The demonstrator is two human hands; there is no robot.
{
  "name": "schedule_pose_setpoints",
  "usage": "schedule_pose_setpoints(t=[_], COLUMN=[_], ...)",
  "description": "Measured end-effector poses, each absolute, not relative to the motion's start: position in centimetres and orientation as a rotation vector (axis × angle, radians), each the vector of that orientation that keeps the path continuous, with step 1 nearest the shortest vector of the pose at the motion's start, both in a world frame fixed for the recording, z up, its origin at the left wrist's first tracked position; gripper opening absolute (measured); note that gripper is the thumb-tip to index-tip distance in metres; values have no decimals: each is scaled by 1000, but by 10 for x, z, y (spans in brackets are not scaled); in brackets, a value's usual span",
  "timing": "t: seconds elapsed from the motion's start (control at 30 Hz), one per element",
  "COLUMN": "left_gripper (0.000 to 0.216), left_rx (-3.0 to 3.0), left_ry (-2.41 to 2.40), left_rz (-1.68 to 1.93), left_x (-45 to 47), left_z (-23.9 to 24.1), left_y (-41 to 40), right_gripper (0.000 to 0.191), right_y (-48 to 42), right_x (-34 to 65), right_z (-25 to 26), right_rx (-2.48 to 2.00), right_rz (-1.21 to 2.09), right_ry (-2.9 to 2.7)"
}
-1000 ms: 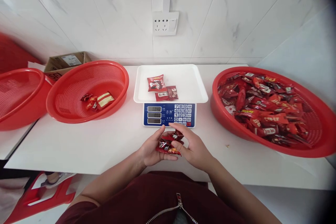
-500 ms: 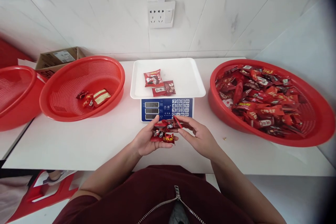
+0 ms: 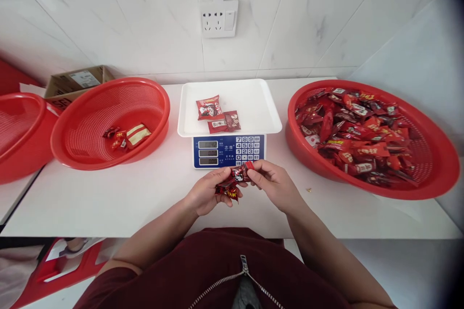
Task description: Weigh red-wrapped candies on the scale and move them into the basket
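Several red-wrapped candies [image 3: 227, 190] rest in my left hand [image 3: 208, 192], its fingers curled around them and the thumb on top. My right hand [image 3: 274, 184] pinches the right end of one dark red candy [image 3: 239, 173], whose other end is under my left thumb. Both hands are just in front of the blue and white digital scale [image 3: 229, 149]. On the scale's white tray [image 3: 257, 106] lie a red square packet [image 3: 209, 108] marked LOVE and a flat red-brown packet [image 3: 224, 122], touching each other. My fingers partly hide the candies in the left palm.
A red basket [image 3: 300, 149] heaped with wrapped candies stands at the right. Another red basket [image 3: 108, 101] at the left holds a few packets. Beyond it are a cardboard box [image 3: 58, 88] and a further red basket [image 3: 21, 149]. A tiny gold scrap [image 3: 309, 189] lies on the white table.
My left fingers have closed further over the candies, and my left thumb has come down onto the upper candy. My right hand now pinches that candy's end. The packets on the tray stay put.
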State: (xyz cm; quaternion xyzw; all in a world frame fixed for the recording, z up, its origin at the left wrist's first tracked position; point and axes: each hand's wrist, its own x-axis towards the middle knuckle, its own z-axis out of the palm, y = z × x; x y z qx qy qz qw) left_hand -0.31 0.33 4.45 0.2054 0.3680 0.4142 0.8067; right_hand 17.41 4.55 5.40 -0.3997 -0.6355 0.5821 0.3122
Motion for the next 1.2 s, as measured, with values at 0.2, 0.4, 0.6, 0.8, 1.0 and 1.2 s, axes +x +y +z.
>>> schedule_pose_setpoints(t=[0.2,0.4,0.6,0.8,1.0,1.2], left_gripper=[33,39,43,46,50,44], left_rx=[325,148,91,224,334,500], left_ry=[770,761,774,854,865,766], left_rz=[885,887,905,865,816,823], left_x=[0,-11,-14,-7,4,0], left_z=[40,37,38,37,38,33], left_y=[2,-1,-6,-7,-5,-9], right_gripper=[27,27,62,25,7,28], right_y=[50,87,105,63,48,52], right_x=[174,169,157,150,149,163], right_z=[48,63,73,67,63,53], right_rx=[-1009,-1143,-1125,-872,-911,-1163], right_rz=[1787,1554,1434,1398,1372,1362], right_ry=[-1438,-1358,-1579,-2265,-2298,-2079])
